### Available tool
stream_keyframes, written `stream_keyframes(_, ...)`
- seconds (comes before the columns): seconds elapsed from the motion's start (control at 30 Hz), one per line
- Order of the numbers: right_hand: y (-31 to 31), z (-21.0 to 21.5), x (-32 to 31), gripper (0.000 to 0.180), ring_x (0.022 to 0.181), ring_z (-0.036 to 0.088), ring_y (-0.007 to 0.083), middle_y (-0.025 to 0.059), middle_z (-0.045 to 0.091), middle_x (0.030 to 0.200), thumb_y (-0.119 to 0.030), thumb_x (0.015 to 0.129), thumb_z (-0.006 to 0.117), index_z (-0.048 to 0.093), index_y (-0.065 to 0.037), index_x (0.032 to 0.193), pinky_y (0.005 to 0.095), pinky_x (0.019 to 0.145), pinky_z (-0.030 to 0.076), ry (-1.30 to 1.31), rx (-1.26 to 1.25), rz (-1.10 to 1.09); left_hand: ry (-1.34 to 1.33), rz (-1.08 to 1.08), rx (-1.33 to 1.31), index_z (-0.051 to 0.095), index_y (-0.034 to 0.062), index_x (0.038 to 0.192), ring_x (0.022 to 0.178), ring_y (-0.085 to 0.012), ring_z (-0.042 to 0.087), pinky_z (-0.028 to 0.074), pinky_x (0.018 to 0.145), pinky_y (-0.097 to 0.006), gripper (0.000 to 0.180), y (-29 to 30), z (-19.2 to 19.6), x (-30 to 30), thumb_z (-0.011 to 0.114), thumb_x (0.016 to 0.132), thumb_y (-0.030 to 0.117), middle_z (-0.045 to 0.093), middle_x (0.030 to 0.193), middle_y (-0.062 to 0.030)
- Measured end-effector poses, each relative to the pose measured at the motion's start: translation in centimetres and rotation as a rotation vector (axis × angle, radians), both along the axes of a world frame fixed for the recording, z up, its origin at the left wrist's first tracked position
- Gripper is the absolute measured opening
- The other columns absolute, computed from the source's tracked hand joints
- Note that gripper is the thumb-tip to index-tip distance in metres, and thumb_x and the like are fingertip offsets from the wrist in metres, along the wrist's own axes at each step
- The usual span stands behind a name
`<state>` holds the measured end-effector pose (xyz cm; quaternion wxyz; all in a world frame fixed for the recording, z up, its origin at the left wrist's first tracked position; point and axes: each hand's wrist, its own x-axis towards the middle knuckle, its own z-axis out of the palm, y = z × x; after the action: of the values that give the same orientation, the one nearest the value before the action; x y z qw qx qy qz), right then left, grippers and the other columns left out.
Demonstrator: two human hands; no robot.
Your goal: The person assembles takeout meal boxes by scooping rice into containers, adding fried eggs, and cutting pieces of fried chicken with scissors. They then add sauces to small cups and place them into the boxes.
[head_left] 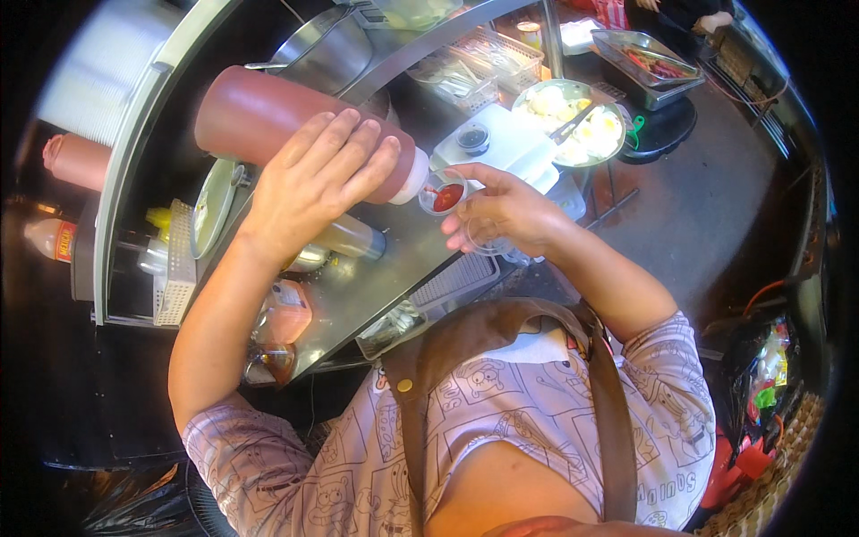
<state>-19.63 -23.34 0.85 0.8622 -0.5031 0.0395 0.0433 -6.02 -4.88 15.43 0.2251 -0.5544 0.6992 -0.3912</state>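
My left hand (pixel 309 179) is closed around a large squeeze bottle (pixel 255 121) of red-brown sauce, tilted with its white cap (pixel 412 177) pointing down to the right. Right beneath the cap, my right hand (pixel 514 213) grips a small clear plastic cup (pixel 428 199) by its side. Red sauce (pixel 447 196) lies in that cup. Another clear cup (pixel 486 236) shows under my right palm; how it is held is partly hidden by the fingers.
A lidded dark sauce cup (pixel 472 138) rests on white containers (pixel 510 148) just beyond my hands. Farther right are a bowl of pale food (pixel 573 116) and a metal tray (pixel 644 63). A metal shelf frame (pixel 134 170) curves along the left. Another person's hand (pixel 714 22) appears far right.
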Motion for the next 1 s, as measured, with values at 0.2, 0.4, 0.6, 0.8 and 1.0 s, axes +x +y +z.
stream_keyframes(0.2, -0.1, 0.3, 0.0, 0.047, 0.079, 0.069, 0.0268, 0.0169, 0.066, 0.094, -0.006, 0.095, 0.046, 0.033, -0.005, 0.140, 0.0333, 0.068, 0.056, 0.006, -0.013, -0.010, 0.037, 0.022, -0.066, 0.061, 0.0130, 0.119, 0.111, -0.0237, 0.058, 0.046, 0.096, -0.039, 0.044, 0.0, -0.4, 0.1, 0.056, 0.075, 0.015, 0.062, 0.115, -0.0063)
stream_keyframes(0.4, -0.3, 0.4, 0.0, 0.053, 0.078, 0.068, 0.0262, 0.0170, 0.066, 0.092, 0.000, 0.090, 0.052, 0.032, -0.003, 0.140, 0.0327, 0.067, 0.055, -0.005, 0.013, -0.024, 0.100, 0.035, -0.110, 0.062, 0.0124, 0.117, 0.109, -0.0239, 0.060, 0.047, 0.094, -0.040, 0.042, 0.4, -1.1, 0.8, 0.056, 0.075, 0.013, 0.064, 0.113, -0.0064)
stream_keyframes(0.6, -0.5, 0.8, -0.2, 0.051, 0.078, 0.069, 0.0261, 0.0169, 0.066, 0.093, -0.003, 0.092, 0.050, 0.033, -0.003, 0.140, 0.0329, 0.067, 0.055, -0.039, 0.030, -0.050, 0.224, 0.030, -0.227, 0.065, 0.0108, 0.113, 0.104, -0.0255, 0.062, 0.048, 0.091, -0.040, 0.042, 0.7, -2.1, 1.3, 0.061, 0.071, 0.007, 0.066, 0.107, -0.0067)
stream_keyframes(0.8, -0.8, 1.9, -0.8, 0.047, 0.080, 0.069, 0.0267, 0.0172, 0.067, 0.096, -0.006, 0.094, 0.048, 0.036, -0.003, 0.139, 0.0339, 0.070, 0.056, -0.075, 0.032, -0.093, 0.367, 0.065, -0.384, 0.065, 0.0111, 0.111, 0.101, -0.0263, 0.063, 0.048, 0.089, -0.039, 0.046, 1.1, -4.1, 2.2, 0.063, 0.066, 0.003, 0.066, 0.105, -0.0073)
stream_keyframes(1.0, -1.0, 2.9, -1.2, 0.049, 0.081, 0.069, 0.0278, 0.0169, 0.066, 0.095, -0.005, 0.092, 0.048, 0.034, -0.003, 0.139, 0.0346, 0.070, 0.056, -0.116, 0.057, -0.122, 0.629, 0.104, -0.605, 0.063, 0.0100, 0.115, 0.103, -0.0288, 0.061, 0.046, 0.090, -0.039, 0.062, 1.4, -8.2, 3.7, 0.073, 0.056, -0.003, 0.065, 0.108, -0.0092)
